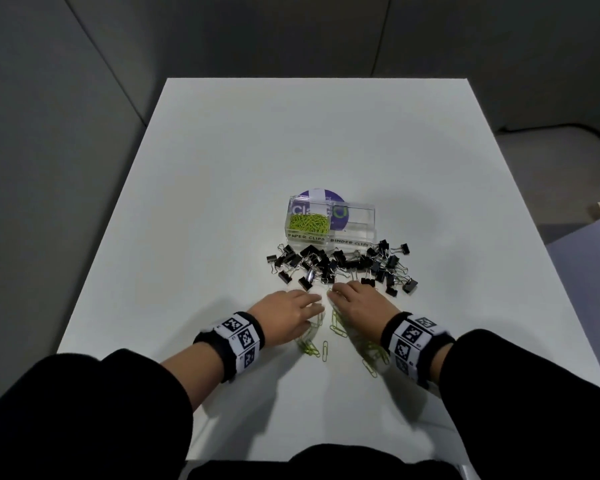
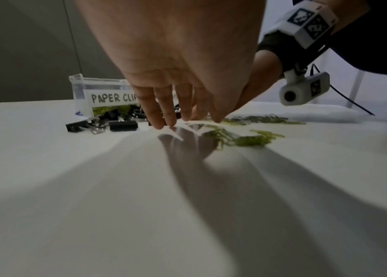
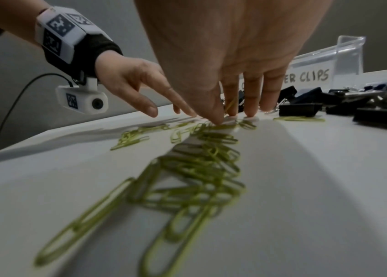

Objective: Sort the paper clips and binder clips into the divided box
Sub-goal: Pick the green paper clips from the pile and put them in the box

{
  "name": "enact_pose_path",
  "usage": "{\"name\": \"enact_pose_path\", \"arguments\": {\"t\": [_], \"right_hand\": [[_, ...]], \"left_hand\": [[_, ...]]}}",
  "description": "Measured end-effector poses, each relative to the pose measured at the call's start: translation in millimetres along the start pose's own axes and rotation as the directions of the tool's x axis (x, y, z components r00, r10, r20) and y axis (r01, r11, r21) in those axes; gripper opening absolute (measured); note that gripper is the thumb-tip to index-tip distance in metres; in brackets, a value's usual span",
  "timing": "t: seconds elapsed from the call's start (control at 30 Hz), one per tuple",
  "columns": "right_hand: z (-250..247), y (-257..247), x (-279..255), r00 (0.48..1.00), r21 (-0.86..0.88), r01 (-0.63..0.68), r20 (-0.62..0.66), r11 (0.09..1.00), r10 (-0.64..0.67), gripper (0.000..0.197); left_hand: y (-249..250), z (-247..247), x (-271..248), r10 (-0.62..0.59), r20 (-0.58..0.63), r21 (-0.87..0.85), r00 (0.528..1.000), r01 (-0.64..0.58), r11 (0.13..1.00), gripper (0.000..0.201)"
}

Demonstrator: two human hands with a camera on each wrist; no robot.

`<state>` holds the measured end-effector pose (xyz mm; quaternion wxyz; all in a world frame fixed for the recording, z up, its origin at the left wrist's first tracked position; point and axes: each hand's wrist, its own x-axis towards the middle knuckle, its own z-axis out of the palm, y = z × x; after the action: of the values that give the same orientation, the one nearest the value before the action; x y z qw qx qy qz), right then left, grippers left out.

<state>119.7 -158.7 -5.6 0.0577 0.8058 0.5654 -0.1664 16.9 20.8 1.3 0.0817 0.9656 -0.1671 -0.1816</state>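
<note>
Both hands, left hand (image 1: 284, 315) and right hand (image 1: 357, 306), lie flat, fingers straight, fingertips on table (image 1: 222, 202).

One clear divided box (image 1: 354, 233) with two labelled compartments sits on a white table (image 1: 222, 202). Dozens of black binder clips (image 1: 343, 263) and green paper clips (image 1: 338, 325), too many to count, lie before two hands.

Dim overhead light; long hand shadows; wrist views blurred (foreground worst).
</note>
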Motion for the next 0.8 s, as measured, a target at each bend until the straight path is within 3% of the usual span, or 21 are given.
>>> {"name": "enact_pose_path", "arguments": {"t": [0.2,0.3,0.37,0.47,0.6,0.7,0.8], "right_hand": [[15,-9,-28,0.995,-0.005,0.033,-0.095,0.999,-0.033,0.056],[18,-8,-46,0.992,0.041,0.034,-0.122,0.999,-0.029,0.053],[13,-3,-56,0.993,0.1,-0.016,-0.114,0.995,0.028,0.057],[6,8,-73,0.981,0.216,-0.194,0.016,0.957,0.195,0.072],[6,11,-73,0.963,0.167,-0.27,0.03,0.948,0.269,0.064],[2,5,-55,0.967,0.136,-0.254,0.018,0.958,0.254,0.056],[-1,0,-43,0.961,0.095,-0.278,0.039,0.956,0.275,0.055]], "left_hand": [[18,24,-17,0.003,0.005,0.069,1.0,-0.003,0.998,0.051],[27,29,-27,-0.001,0.05,-0.023,0.999,0.002,1.0,0.057],[28,31,-32,-0.035,0.04,-0.055,0.999,0.037,0.998,0.063],[28,27,-37,-0.156,-0.004,-0.078,0.988,0.156,0.985,0.063],[27,32,-40,-0.126,-0.014,-0.023,0.992,0.125,0.992,0.072],[39,29,-31,-0.09,-0.093,-0.074,0.992,0.083,0.994,0.061],[55,19,-19,-0.145,-0.013,-0.097,0.989,0.143,0.985,0.049]]}}
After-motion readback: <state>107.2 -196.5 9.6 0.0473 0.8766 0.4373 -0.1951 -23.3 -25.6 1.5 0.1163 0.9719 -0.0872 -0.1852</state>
